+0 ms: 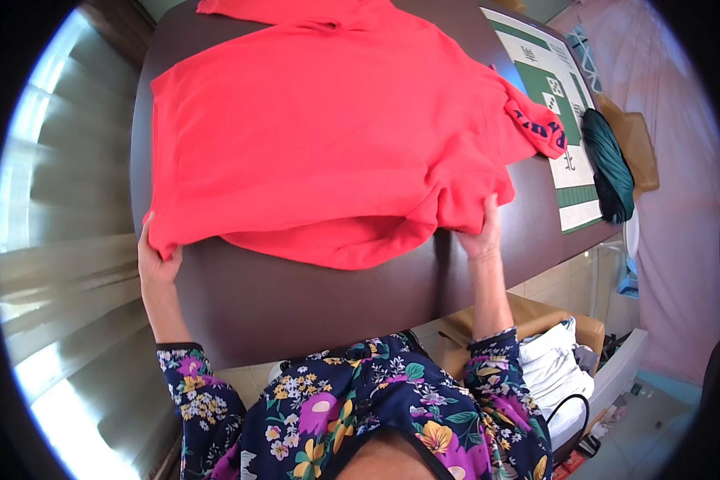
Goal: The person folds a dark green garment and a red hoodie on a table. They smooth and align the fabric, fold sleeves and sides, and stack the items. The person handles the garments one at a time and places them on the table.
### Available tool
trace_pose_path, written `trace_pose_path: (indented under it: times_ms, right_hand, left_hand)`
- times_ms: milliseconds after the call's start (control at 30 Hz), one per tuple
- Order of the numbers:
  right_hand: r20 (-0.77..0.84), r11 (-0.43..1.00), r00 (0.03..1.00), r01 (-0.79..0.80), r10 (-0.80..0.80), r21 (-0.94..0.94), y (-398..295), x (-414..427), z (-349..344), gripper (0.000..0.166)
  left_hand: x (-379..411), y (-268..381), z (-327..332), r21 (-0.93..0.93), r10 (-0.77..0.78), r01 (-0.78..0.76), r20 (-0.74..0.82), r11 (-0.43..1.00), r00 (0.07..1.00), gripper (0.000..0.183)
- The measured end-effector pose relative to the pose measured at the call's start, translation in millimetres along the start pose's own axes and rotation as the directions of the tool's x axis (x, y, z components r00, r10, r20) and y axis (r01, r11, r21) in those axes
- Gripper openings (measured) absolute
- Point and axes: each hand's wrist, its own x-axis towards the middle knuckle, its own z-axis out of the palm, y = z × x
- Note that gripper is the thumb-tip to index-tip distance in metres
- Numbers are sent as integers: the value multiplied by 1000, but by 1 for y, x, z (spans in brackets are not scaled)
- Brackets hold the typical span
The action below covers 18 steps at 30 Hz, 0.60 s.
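A red long-sleeved garment (324, 126) lies spread sideways across a dark brown table (312, 312), its near side partly raised above a lower fold. My left hand (160, 252) grips the garment's near left corner, fingers hidden partly under the cloth. At the near right, bunched fabric is held by my right hand (483, 231), with the thumb on top and the other fingers hidden beneath. One sleeve, bearing dark lettering, reaches right onto a green and white mat (581, 207). Another part of the garment extends past the table's far left area.
A dark green folded cloth item (609, 165) rests at the table's right edge. Below right, white clothes (555, 372) are piled on a tan chair (534, 312). Curtains (90, 264) hang close on the left, and pink fabric (672, 210) hangs on the right.
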Motion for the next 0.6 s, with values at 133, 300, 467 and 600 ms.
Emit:
trace_pose_path:
  times_ms: [133,300,467,600]
  right_hand:
    - [101,975,979,-160,177,-157,27,-27,-11,73]
    - [89,949,975,-175,204,-264,12,-66,-4,78]
    - [11,973,977,-211,211,97,16,-61,5,64]
    - [-39,952,951,-305,305,18,50,-87,3,59]
  left_hand:
    - [13,-6,4,-74,59,-58,16,996,998,27]
    - [-5,-12,15,-1,39,-40,231,999,972,32]
    - [-7,-45,22,438,141,-363,461,822,876,49]
    - [-33,-67,24,707,120,-659,700,-257,704,53]
